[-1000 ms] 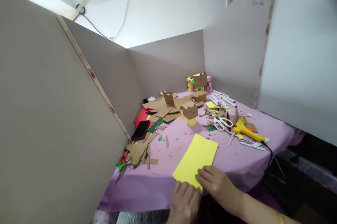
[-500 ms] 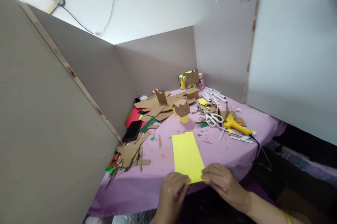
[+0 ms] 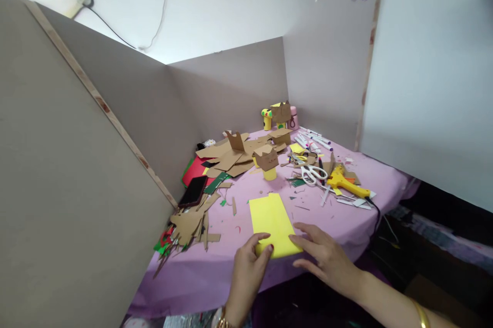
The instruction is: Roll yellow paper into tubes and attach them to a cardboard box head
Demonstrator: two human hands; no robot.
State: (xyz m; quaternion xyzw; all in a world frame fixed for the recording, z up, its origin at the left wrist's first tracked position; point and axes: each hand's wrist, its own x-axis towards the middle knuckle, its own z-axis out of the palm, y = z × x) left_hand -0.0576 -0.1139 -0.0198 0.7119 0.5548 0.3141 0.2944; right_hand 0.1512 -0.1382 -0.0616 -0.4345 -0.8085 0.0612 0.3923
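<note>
A yellow paper sheet [image 3: 271,217] lies lengthwise on the table in front of me, its near edge looking folded over or curled. My left hand [image 3: 248,264] rests at its near left corner. The thumb and forefinger are apart, both touching the paper. At the near right corner is my right hand [image 3: 329,258], open with fingers spread and its fingertips at the paper's right edge. Beyond the sheet stands a small cardboard cat head [image 3: 266,160] on a yellow paper tube [image 3: 270,174].
Cardboard scraps [image 3: 188,223] and a phone [image 3: 193,192] lie left. White-handled scissors [image 3: 314,175], a yellow glue gun [image 3: 346,184] and several markers [image 3: 314,138] are on the right. Larger cardboard pieces [image 3: 227,156] cover the back. Grey partitions [image 3: 231,79] surround the purple-covered table [image 3: 219,266].
Both hands have loosened from pinching the sheet's near edge and moved slightly up over it. Their fingers have spread, and the sheet's near edge sits a little farther away.
</note>
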